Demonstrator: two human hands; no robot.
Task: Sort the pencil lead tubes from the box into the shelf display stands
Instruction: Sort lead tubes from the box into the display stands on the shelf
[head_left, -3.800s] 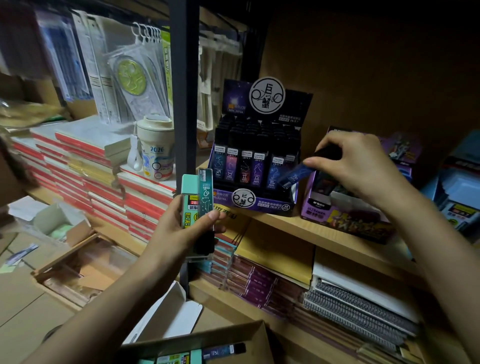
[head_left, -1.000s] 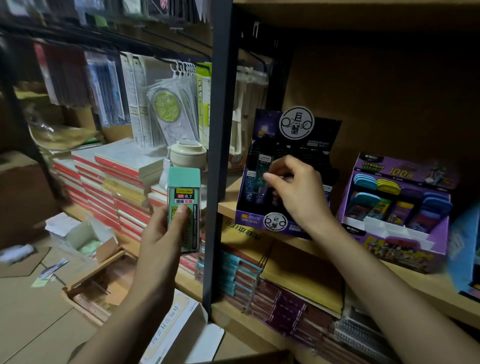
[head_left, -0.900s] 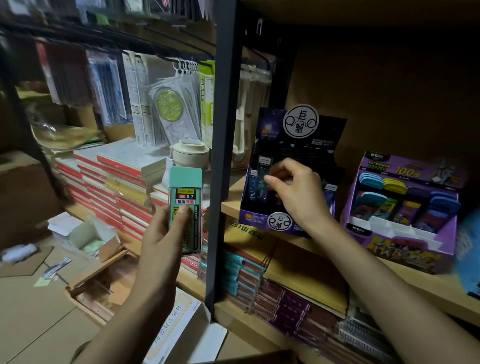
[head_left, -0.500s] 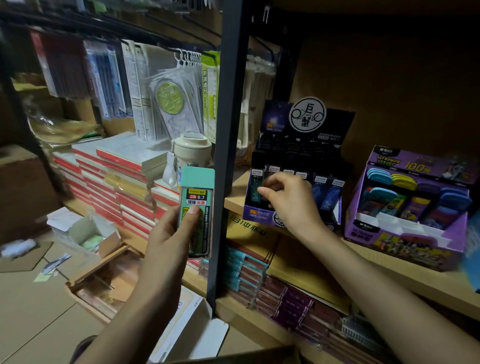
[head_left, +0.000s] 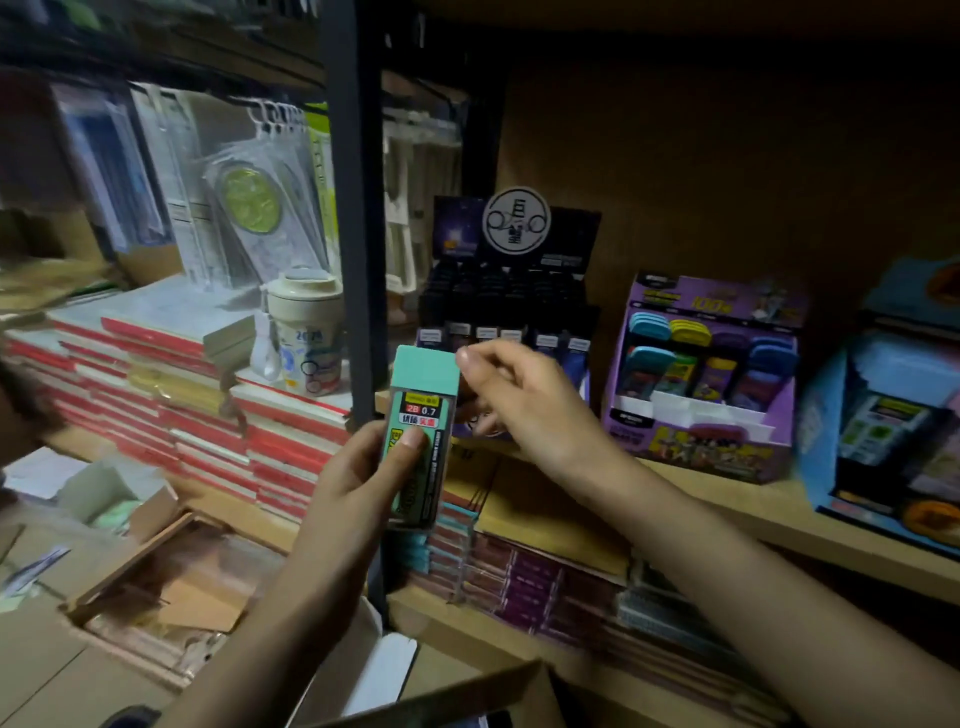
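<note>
At the centre of the frame the left hand grips a mint-green pencil lead tube upright, thumb pressed across its printed label and fingers wrapped behind it; the label reads 2B 0.7. The right hand comes in from the lower right with its fingers loosely curled and nothing visible between them. Its forefinger tip lies just beside the upper right corner of the tube's cap, though whether it touches the cap cannot be told. Behind both hands, on the wooden shelf, stands a dark display stand with a round white badge on its back card and a front row of dark tubes with pale labels. Right of it on the same shelf sits a purple display stand holding coloured cases in blue, yellow and purple, and at the right edge a blue display box, blurred. A black upright post runs down just left of the held tube. Left of the post are a cream cup on stacks of red-edged books, with hanging clear packets above. The rim of a cardboard box shows at the bottom centre.
</note>
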